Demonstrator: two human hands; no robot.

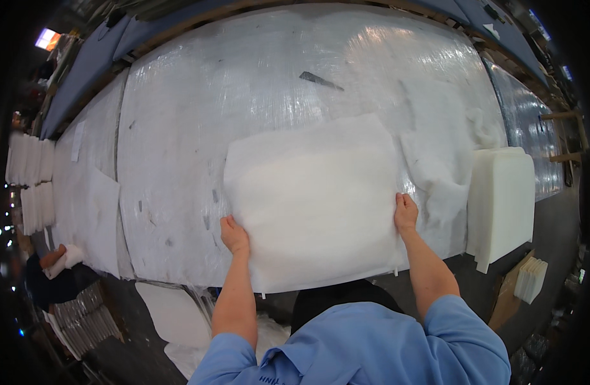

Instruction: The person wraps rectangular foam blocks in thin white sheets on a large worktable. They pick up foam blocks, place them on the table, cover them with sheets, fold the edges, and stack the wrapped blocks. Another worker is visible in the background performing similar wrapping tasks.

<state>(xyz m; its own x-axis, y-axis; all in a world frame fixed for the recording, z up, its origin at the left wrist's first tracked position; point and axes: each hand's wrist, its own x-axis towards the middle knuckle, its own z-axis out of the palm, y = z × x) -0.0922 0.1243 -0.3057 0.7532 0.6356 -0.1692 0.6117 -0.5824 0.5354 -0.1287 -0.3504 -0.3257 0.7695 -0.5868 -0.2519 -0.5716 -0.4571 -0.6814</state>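
Note:
A white foam cushion pad with a soft, fibrous wadding surface (314,205) lies in front of me, its near edge reaching the table's front edge. My left hand (235,235) is closed on its left side, with the fingers curled at the edge. On the opposite side my right hand (406,213) pinches the pad's right edge a little farther from me. Small white tabs stick out along the near edge. Under the pad is a wide table (179,160) covered in shiny clear plastic film.
Rumpled white wadding (439,147) lies to the right of the pad. A stack of white cushion pads (503,202) stands at the table's right end. A dark strip (320,81) rests farther back. At far left, a person's arm (53,256) shows beside white stacks (31,160).

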